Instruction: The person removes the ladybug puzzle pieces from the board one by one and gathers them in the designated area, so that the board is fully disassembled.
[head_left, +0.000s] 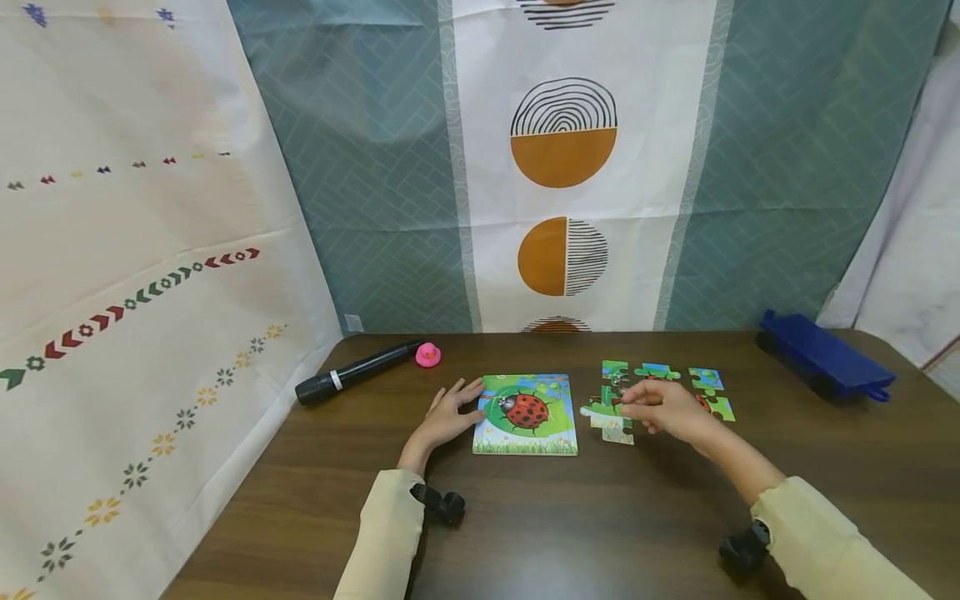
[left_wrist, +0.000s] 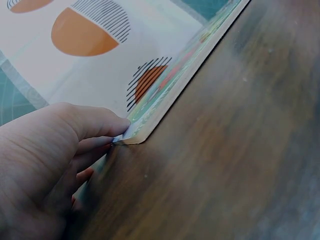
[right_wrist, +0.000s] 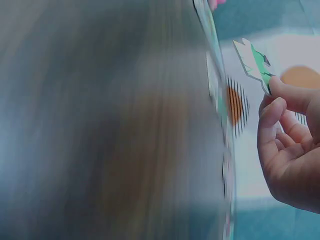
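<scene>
A square picture board (head_left: 525,415) with a red ladybug on it lies flat in the middle of the table. Beside its left edge is my left hand (head_left: 447,417), fingers spread, thumb touching the edge; the left wrist view has the thumb right at a corner of the board (left_wrist: 172,97). To the right, my right hand (head_left: 667,408) pinches a green and white jigsaw puzzle piece (right_wrist: 256,62) between thumb and fingers, above several loose puzzle pieces (head_left: 618,436). More pieces (head_left: 707,379) lie behind and to the right, some partly hidden by that hand.
At the back left a black flashlight (head_left: 367,368) lies next to a pink rubber duck (head_left: 428,355). A blue plastic case (head_left: 828,357) lies at the back right. Patterned cloth (head_left: 375,167) hangs behind the brown table (head_left: 540,533).
</scene>
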